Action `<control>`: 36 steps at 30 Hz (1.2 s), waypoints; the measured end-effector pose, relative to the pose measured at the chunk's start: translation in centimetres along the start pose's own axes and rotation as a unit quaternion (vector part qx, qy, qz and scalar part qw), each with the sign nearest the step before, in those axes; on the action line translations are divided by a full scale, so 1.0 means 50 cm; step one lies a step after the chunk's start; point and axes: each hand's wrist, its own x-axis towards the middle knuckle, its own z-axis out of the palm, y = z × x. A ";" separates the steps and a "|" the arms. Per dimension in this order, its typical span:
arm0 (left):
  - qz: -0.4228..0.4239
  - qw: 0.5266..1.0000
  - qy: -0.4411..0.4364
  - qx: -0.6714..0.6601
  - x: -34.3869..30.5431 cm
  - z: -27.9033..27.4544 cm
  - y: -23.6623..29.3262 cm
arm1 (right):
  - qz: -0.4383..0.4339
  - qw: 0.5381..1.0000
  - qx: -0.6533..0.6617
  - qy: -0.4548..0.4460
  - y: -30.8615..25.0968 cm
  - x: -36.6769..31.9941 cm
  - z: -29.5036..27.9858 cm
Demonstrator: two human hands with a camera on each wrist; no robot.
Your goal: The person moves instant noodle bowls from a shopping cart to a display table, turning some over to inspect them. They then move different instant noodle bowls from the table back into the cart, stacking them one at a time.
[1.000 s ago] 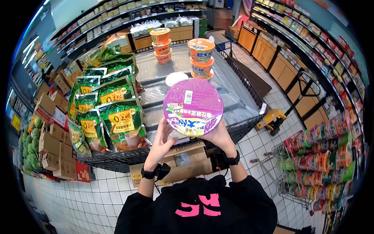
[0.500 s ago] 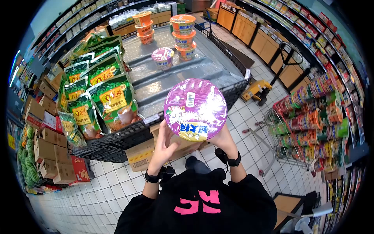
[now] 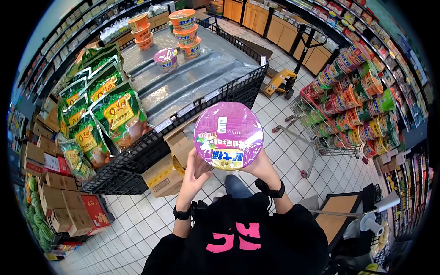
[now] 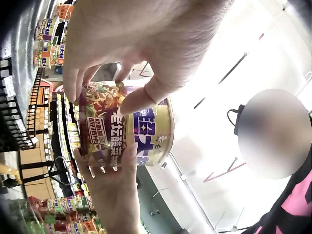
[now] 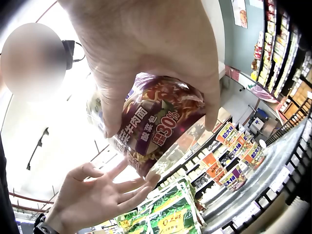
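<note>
Left hand (image 3: 195, 167) & right hand (image 3: 259, 164) clasped noodle bowl (image 3: 228, 135) by its sides; prob. light, film-slick, crushable.

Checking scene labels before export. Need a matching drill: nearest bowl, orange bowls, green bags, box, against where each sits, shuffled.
Things
1 nearest bowl
2 orange bowls
3 green bags
4 box

Places
a on the floor by the table
b stacked at the table's far end
c between the left hand and right hand
d in rows along one side of the table

Pairs: 1-c, 2-b, 3-d, 4-a
</note>
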 end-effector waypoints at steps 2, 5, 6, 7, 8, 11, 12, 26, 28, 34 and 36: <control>0.004 1.000 -0.012 0.010 -0.011 -0.005 -0.005 | 0.006 1.000 0.012 -0.009 0.005 -0.014 0.005; 0.000 0.999 -0.028 0.016 -0.019 -0.001 -0.007 | 0.019 1.000 0.022 0.006 0.015 -0.038 0.013; -0.015 1.000 -0.023 0.012 -0.018 0.005 -0.009 | 0.021 1.000 0.019 0.005 0.017 -0.048 0.012; -0.033 0.999 -0.019 0.007 -0.017 0.011 -0.012 | -0.013 1.000 0.002 0.029 0.014 -0.058 0.011; -0.031 0.999 -0.028 0.007 -0.012 0.016 -0.023 | -0.005 0.999 0.004 0.033 0.012 -0.070 0.006; -0.026 0.997 -0.066 0.012 0.003 0.051 -0.049 | 0.006 0.997 0.004 0.072 0.013 -0.118 -0.026; -0.033 0.996 -0.083 0.008 0.009 0.064 -0.060 | 0.007 0.996 0.007 0.092 0.014 -0.134 -0.040; -0.094 0.952 -0.290 0.020 0.056 0.377 -0.170 | 0.063 0.952 -0.054 0.293 0.007 -0.416 -0.266; -0.097 0.946 -0.308 0.021 0.047 0.420 -0.186 | 0.081 0.947 -0.043 0.307 0.009 -0.460 -0.292; -0.119 0.931 -0.343 0.026 0.005 0.534 -0.230 | 0.087 0.933 -0.034 0.348 -0.005 -0.580 -0.360; -0.131 0.929 -0.346 0.031 -0.013 0.575 -0.230 | 0.080 0.930 -0.036 0.356 0.001 -0.618 -0.382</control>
